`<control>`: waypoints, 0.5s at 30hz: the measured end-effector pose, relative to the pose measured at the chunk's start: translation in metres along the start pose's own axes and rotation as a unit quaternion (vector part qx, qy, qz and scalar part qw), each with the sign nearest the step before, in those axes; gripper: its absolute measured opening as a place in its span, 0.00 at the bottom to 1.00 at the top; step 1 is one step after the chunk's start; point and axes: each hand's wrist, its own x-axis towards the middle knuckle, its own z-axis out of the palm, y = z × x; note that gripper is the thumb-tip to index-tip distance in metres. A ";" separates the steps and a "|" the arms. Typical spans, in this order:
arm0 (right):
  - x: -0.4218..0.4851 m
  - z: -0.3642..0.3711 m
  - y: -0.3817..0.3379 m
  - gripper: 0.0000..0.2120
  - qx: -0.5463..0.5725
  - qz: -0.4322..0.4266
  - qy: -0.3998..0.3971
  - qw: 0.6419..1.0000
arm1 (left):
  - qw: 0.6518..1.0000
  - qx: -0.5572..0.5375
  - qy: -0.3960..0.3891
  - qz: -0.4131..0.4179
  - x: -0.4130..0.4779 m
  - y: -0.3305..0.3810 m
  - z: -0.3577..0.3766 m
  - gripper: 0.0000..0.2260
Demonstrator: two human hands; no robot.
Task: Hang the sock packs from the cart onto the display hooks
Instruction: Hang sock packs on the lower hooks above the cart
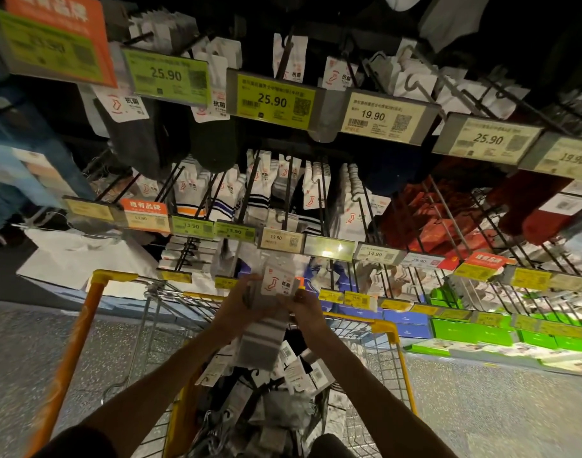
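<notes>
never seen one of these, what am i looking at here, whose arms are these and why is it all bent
There is no machine here. A person wears one wide-angle camera on the head, looking forward and down, and that lens bends the edges. The left hand and right hand together hold a bundle of sock packs, grey striped with a white card on top. Below them is a wire cart with yellow trim, holding more packs. Ahead are display hooks with hanging socks and price tags.
</notes>
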 end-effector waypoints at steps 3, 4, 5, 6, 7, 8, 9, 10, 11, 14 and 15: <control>-0.001 -0.005 0.001 0.13 -0.013 -0.014 -0.007 1.000 | 1.000 -0.026 0.012 -0.012 0.002 -0.002 -0.005 0.27; -0.002 -0.005 -0.001 0.13 -0.011 -0.028 -0.005 1.000 | 0.998 -0.054 0.020 -0.032 0.003 0.000 -0.007 0.27; -0.002 -0.005 -0.002 0.14 -0.017 -0.040 -0.004 0.999 | 0.995 -0.083 0.027 -0.050 0.004 0.003 -0.009 0.27; -0.003 -0.006 -0.002 0.14 -0.014 -0.047 -0.004 0.999 | 0.992 -0.102 0.030 -0.062 0.005 0.004 -0.012 0.25; -0.003 -0.006 -0.002 0.14 -0.018 -0.051 -0.003 0.999 | 0.992 -0.107 0.031 -0.066 0.006 0.006 -0.014 0.23; -0.002 -0.005 -0.003 0.13 -0.015 -0.055 -0.006 0.998 | 0.993 -0.098 0.026 -0.067 0.009 0.005 -0.016 0.20; -0.002 -0.005 -0.005 0.13 -0.019 -0.061 -0.009 0.998 | 0.994 -0.088 0.017 -0.067 0.012 0.005 -0.017 0.18; 0.000 -0.005 -0.006 0.13 -0.019 -0.067 -0.016 0.997 | 0.995 -0.070 0.012 -0.063 0.014 0.004 -0.019 0.16; 0.001 -0.005 -0.008 0.14 -0.025 -0.074 -0.025 0.997 | 0.996 -0.056 0.008 -0.062 0.016 0.002 -0.020 0.15; 0.004 -0.003 -0.014 0.15 -0.045 -0.099 -0.036 0.993 | 0.997 -0.040 0.003 -0.064 0.019 0.002 -0.022 0.13; 0.005 -0.002 -0.016 0.15 -0.053 -0.107 -0.035 0.992 | 0.997 -0.043 0.006 -0.061 0.020 0.003 -0.022 0.12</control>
